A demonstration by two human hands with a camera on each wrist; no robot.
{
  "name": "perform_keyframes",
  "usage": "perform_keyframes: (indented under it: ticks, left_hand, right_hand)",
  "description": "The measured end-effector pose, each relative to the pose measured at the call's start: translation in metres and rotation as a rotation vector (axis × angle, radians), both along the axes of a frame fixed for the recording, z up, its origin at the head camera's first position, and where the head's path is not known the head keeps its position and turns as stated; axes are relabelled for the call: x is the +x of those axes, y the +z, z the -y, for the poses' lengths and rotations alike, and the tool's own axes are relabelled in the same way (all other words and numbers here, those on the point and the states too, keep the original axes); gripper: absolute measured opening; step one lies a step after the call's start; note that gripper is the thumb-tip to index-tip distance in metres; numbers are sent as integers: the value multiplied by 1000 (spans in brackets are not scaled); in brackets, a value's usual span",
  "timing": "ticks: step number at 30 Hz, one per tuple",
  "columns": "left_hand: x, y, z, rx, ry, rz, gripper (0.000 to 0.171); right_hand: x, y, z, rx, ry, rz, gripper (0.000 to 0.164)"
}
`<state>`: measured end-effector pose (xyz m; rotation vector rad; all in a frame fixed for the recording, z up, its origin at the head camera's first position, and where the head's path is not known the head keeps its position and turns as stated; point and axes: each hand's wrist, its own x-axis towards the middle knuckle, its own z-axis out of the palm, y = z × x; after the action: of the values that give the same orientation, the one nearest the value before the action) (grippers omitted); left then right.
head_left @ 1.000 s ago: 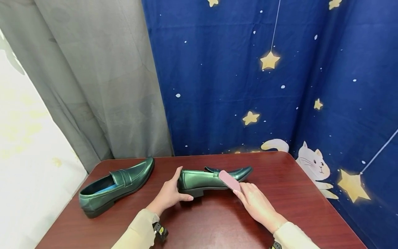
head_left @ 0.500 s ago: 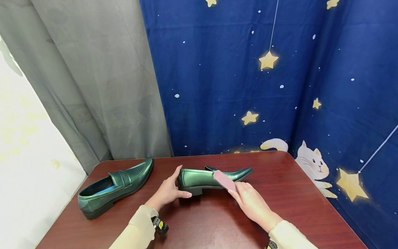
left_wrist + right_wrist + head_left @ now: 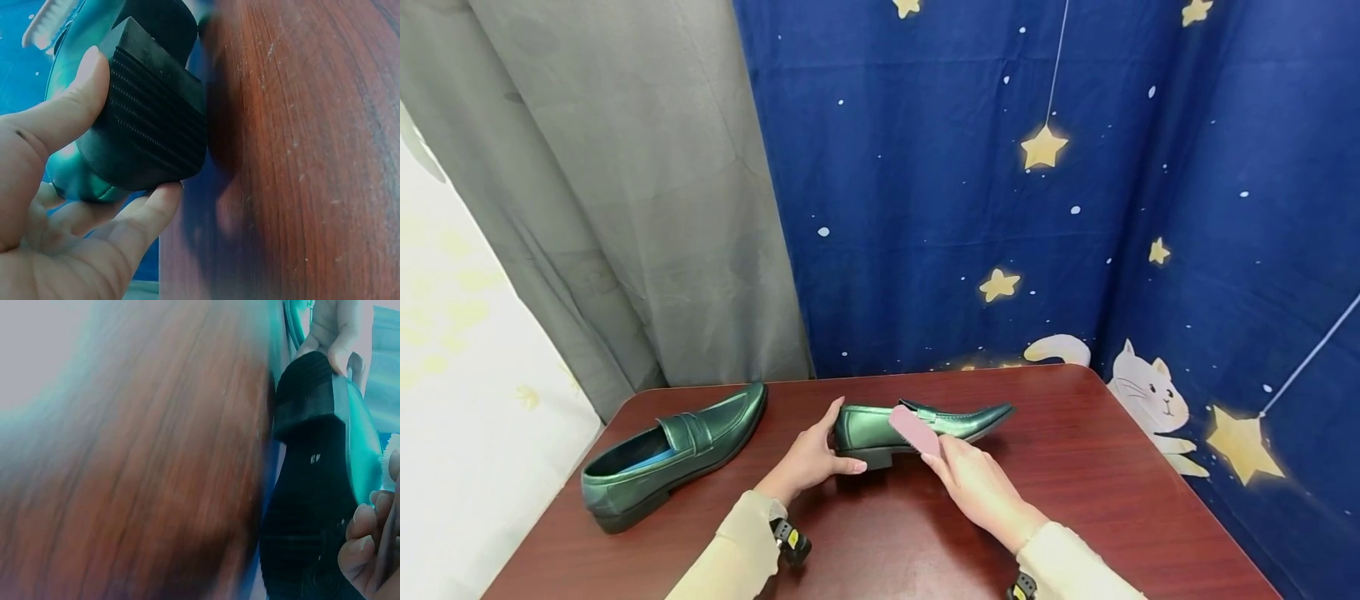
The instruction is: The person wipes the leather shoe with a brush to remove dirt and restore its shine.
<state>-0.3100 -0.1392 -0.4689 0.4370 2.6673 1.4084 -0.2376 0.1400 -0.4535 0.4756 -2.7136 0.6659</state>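
Apparently brushing the green shoe [image 3: 865,427] at right: holding its heel [image 3: 150,119] in left hand [image 3: 808,462], pink brush [image 3: 913,429] in right hand [image 3: 981,487]; next, probably stroke toward the toe [image 3: 1000,412].

Operator: Which surface carries the items?
Technician: A table [image 3: 1120,500], reddish-brown, wood-grained, with rounded far corners. The surface extends beneath the left fingers [image 3: 827,418] and to the right of the right fingers [image 3: 955,450].
Operator: What rests on it?
Technician: One green loafer [image 3: 688,446], located left of the left fingers. It stands upright on its sole, toe directed away and to the right. A blue insole [image 3: 647,460] is partly visible.
Operator: And the second loafer [image 3: 868,427]?
Technician: Gripped at the heel by the left fingers, and tilted; underside visible in both wrist views. Contact with the table cannot be determined.
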Motion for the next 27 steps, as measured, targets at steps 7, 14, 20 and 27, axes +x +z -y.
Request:
perform_keyframes:
  ticks: [7,14,20,27]
  left_hand:
    - [0,1,-1,-38,24,-5,121]
    - [-1,1,0,-55,28,9,119]
    - [0,3,-2,-40,24,12,118]
    - [3,4,-2,-72,26,-6,117]
  right_hand:
    - [-6,2,26,33,35,-53,22]
    - [-12,0,46,44,51,-55,22]
    - [-16,-2,55,38,36,-31,24]
    - [-16,-3,69,69,31,-41,24]
